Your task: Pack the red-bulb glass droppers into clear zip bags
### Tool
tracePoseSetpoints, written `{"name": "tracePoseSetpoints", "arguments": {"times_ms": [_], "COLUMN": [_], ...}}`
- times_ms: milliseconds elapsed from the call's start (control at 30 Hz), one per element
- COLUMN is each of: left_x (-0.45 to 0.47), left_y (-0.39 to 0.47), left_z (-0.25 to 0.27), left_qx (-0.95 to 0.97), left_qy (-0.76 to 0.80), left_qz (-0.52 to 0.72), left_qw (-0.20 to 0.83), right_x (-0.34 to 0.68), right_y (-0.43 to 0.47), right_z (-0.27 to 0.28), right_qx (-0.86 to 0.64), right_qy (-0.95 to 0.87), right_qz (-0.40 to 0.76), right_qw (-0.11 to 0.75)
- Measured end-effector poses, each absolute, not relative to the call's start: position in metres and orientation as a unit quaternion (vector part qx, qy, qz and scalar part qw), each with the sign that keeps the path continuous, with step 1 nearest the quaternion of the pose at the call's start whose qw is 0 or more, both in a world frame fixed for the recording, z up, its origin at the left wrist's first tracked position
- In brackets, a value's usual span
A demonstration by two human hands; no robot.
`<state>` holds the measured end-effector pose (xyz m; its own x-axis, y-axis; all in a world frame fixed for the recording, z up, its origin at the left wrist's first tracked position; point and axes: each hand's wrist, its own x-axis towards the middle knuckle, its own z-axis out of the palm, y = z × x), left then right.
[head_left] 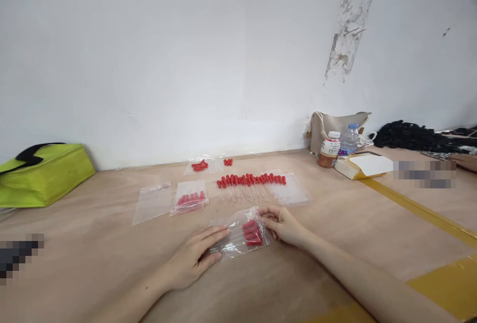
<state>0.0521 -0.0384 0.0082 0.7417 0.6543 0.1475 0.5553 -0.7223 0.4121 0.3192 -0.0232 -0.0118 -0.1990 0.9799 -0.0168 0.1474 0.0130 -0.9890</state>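
A clear zip bag [234, 249] lies in front of me with several glass droppers [252, 232] inside, their red rubber bulbs toward the right end. My left hand [194, 256] rests on the bag's left end, fingers stretched out and thumb by the lower edge. At the zip end, my right hand [283, 224] pinches the bag's upper right edge between thumb and fingers. Just beyond the bag, a row of loose droppers [248, 181] has its red bulbs pointing away from me. To their left lies a filled zip bag [191, 196], and beside it a flat zip bag [152, 203].
Small red bulbs [200, 165] lie by the wall on clear plastic. Another flat bag [294, 189] sits under the row's right end. Two bottles [328, 150], a white-topped box [367, 165] and a beige bag [320, 126] stand back right. A lime-green bag [48, 174] is at left.
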Motion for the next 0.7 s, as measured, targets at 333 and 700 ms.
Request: {"name": "tracePoseSetpoints", "arguments": {"times_ms": [333,700], "left_x": [0.051,0.05], "left_y": [-0.038,-0.04], "left_z": [0.007,0.006], "left_qx": [0.92,0.921], "left_qy": [0.331,0.337], "left_qz": [0.129,0.117], "left_qw": [0.165,0.159], "right_x": [0.387,0.405], "right_y": [0.037,0.094], "right_z": [0.004,0.014], "right_qx": [-0.715,-0.806], "right_qy": [-0.58,-0.506], "right_qz": [0.15,0.16], "right_qw": [0.361,0.264]}}
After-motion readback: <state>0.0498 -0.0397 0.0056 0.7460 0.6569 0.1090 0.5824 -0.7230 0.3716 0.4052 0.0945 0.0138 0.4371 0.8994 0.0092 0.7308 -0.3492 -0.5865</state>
